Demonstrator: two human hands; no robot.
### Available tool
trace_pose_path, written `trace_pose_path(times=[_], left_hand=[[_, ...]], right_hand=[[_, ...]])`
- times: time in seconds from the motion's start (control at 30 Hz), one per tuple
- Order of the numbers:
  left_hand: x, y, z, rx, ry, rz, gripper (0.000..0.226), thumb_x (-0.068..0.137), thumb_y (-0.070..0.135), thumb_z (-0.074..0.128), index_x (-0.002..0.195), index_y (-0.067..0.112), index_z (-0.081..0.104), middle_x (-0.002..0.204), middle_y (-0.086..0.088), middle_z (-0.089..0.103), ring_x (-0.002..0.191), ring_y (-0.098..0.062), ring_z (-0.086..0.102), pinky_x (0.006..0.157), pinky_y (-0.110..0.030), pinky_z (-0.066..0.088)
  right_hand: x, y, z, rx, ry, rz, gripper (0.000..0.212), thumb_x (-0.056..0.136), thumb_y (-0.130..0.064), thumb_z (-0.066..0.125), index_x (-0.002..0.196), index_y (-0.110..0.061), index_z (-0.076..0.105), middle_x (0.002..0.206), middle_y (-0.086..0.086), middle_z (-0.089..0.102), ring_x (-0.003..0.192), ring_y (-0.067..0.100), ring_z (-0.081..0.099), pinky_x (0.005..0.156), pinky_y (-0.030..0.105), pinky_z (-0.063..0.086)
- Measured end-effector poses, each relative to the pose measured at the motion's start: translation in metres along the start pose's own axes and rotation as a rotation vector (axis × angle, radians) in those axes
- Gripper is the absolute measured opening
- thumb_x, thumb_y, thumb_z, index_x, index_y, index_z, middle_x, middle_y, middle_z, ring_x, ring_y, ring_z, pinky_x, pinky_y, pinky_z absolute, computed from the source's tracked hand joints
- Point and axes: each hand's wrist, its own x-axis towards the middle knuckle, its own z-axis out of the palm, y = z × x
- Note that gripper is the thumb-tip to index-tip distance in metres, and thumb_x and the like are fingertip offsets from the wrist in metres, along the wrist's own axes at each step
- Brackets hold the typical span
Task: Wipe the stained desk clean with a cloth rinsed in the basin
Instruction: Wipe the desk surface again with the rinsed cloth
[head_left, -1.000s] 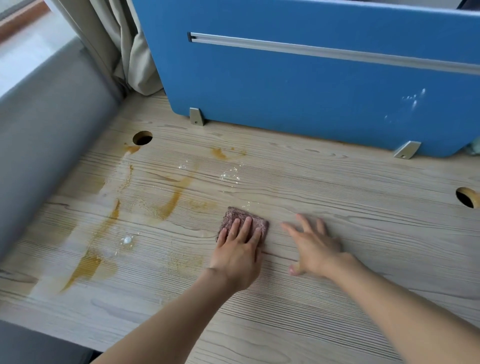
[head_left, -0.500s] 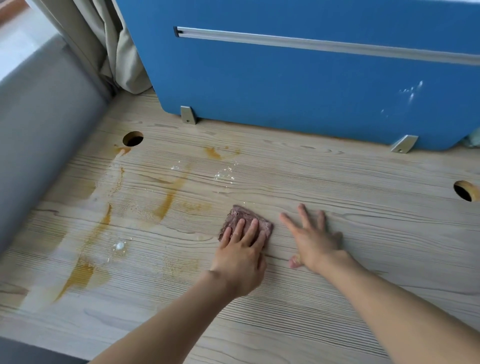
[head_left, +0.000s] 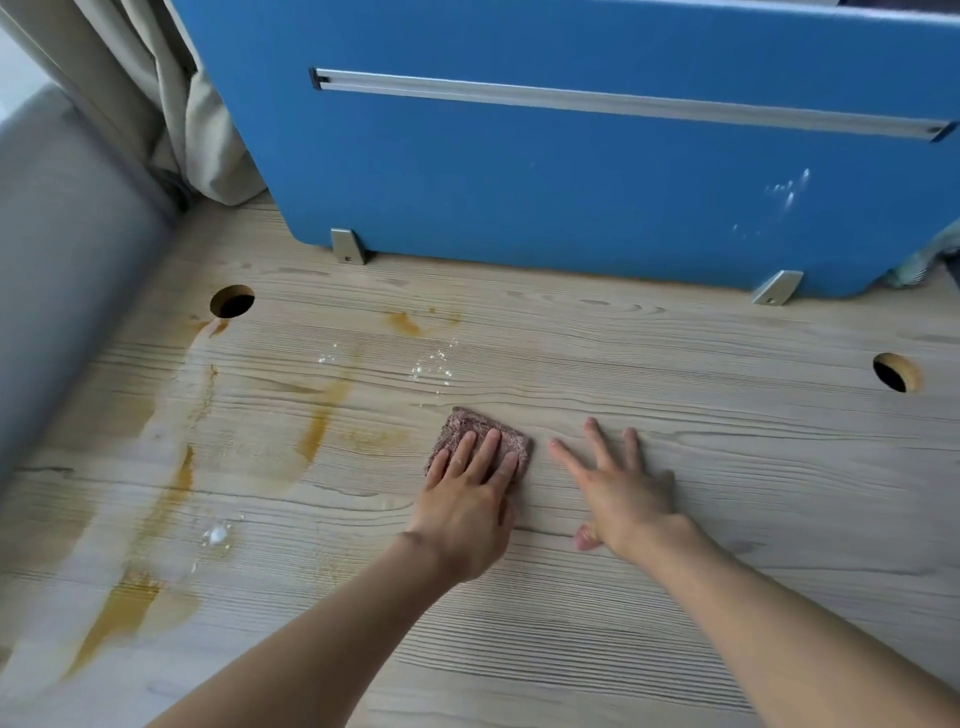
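Observation:
A small brownish-pink folded cloth (head_left: 465, 422) lies flat on the light wood-grain desk (head_left: 727, 493). My left hand (head_left: 467, 499) presses on it with straight fingers, covering its near half. My right hand (head_left: 623, 488) rests flat on the bare desk just right of the cloth, fingers spread. Yellow-brown stains (head_left: 317, 426) streak the desk left of the cloth, with a large smear (head_left: 119, 608) near the front left and a small spot (head_left: 402, 322) near the back. White foam flecks (head_left: 434, 366) sit beyond the cloth. No basin is in view.
A blue partition panel (head_left: 571, 171) with metal feet stands along the desk's back edge. Two round cable holes (head_left: 232, 301) (head_left: 896, 372) pierce the desk. A grey wall (head_left: 57, 270) borders the left side; a beige curtain (head_left: 171, 104) hangs at the back left.
Both hands and the cloth have kept their place on the desk; only the head camera has shifted a little, so the scene slides right and down in the frame.

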Motion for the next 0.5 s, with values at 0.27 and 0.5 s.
trace_pose_path(times=[0.27,0.5], left_hand=[[0.002,0.001,0.003,0.038,0.006,0.017,0.062,0.103,0.044,0.02,0.159,0.029,-0.002,0.166,0.003,-0.014,0.152,-0.023,-0.017,0.124,-0.044,-0.005],[-0.001,0.017,0.004,-0.022,-0.007,-0.053,0.062,0.103,0.042,0.018,0.159,0.028,-0.005,0.165,0.002,-0.017,0.151,-0.024,-0.021,0.124,-0.044,-0.008]], right_hand=[[0.001,-0.001,-0.004,-0.012,-0.006,0.01,0.118,0.08,-0.04,0.08,0.151,-0.053,-0.013,0.162,-0.007,-0.031,0.149,0.042,-0.018,0.108,0.071,0.027],[0.001,0.001,-0.011,-0.094,-0.014,-0.042,0.117,0.076,-0.052,0.08,0.153,-0.05,-0.008,0.164,-0.002,-0.023,0.148,0.048,-0.008,0.106,0.064,0.035]])
